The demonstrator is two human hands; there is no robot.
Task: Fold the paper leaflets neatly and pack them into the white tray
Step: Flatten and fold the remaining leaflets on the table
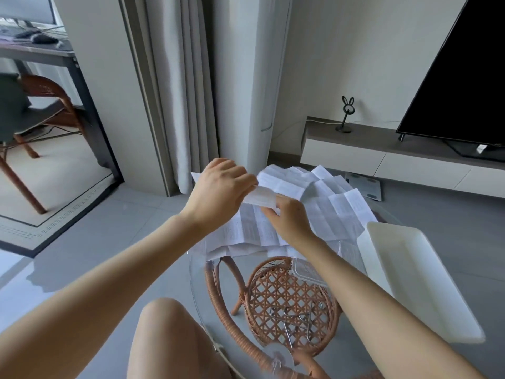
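Left hand (221, 187): raised over the 12 o'clock part of the table, back of the hand to the camera, fingers curled and pinching the upper edge of the held leaflet.
Right hand (289, 217): just at 4 o'clock of the left hand, thumb and fingertips together, clamped on the lower end of the same leaflet.
Held leaflet (261, 199): a narrow, partly folded white strip with small print, stretched between the two hands and lifted clear of the pile beneath; a paper corner pokes out past the left hand at its 9 o'clock.
Leaflet pile (328, 203): unfolded, creased printed sheets that overlap across the far side of the table, from 11 to 2 o'clock, some hanging over its edge.
White tray (410, 274): long, shallow and rectangular, at the table's 3 o'clock, its far corner touching the pile; it is tilted, and its near end reaches past the glass rim.
Glass table (191, 269): round and see-through, on a rattan frame.
Clear box (306, 272): small plastic container, near the tray at its 9 o'clock, partly hidden by the right forearm.
Rattan shelf (287, 299): woven round shelf under the glass, with bent metal wire pieces (295, 321) lying on it.
Knee (169, 337): bare, at 7 o'clock of the table.
Room: television (459, 77) on a low console (382, 149) at 2 o'clock, grey curtain (188, 91) at 12 o'clock.
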